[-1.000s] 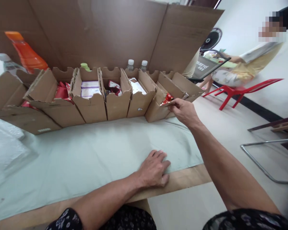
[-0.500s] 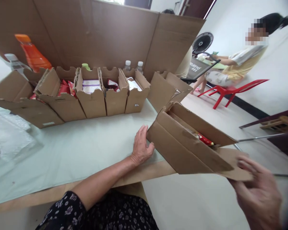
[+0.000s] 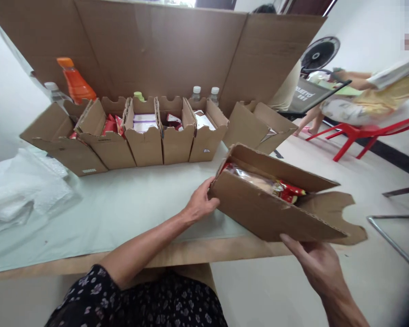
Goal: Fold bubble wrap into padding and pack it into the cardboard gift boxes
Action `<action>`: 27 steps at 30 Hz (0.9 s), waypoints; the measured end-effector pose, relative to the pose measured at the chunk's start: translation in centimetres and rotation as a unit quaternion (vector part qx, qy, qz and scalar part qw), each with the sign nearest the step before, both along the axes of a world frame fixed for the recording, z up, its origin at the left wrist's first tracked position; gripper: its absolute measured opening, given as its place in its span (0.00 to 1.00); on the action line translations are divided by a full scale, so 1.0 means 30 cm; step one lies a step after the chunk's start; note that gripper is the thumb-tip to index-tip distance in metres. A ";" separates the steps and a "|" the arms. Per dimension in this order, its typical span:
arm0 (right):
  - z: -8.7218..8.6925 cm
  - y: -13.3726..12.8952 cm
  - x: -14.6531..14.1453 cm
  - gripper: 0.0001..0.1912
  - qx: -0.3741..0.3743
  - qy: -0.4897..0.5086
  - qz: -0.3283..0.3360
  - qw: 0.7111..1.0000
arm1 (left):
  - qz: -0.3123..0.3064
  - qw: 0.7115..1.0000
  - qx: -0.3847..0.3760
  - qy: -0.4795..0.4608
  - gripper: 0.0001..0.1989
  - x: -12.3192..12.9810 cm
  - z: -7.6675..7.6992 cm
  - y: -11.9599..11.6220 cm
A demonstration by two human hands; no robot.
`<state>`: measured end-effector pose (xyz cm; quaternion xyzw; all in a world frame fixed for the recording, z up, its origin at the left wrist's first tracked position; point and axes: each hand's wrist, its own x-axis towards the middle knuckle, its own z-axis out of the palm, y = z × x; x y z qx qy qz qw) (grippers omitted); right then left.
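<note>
An open-topped cardboard box [image 3: 259,206] is at the table's right front corner, its right end jutting past the edge. Inside it lie red shiny packets [image 3: 289,190] and a clear-wrapped pale item [image 3: 255,179]. My left hand [image 3: 201,202] grips the box's left end, thumb on the near side and fingers partly hidden behind. Under the right end, my right hand [image 3: 318,261] supports the box, its thumb against the near wall and its other fingers mostly out of sight below. A notched cardboard flap [image 3: 341,211] sticks out at the right end.
Several cardboard bins [image 3: 145,147] stand in a row along the back, holding packets and boxes. Behind them are an orange bottle [image 3: 77,84] and a tall cardboard panel [image 3: 163,50]. Plastic wrap [image 3: 23,190] lies left. A person sits on a red chair [image 3: 351,134] at right.
My right hand has shifted from the end flap to the box's underside. The box has tipped, showing more of its contents. My left hand has closed on its left end. The view has turned left.
</note>
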<state>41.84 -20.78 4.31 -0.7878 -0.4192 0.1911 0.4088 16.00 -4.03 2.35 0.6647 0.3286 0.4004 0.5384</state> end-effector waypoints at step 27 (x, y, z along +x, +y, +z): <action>-0.142 0.669 -0.520 0.14 0.074 -0.014 0.351 0.933 | 0.468 0.877 -0.038 -0.105 0.25 -0.533 -0.018 0.068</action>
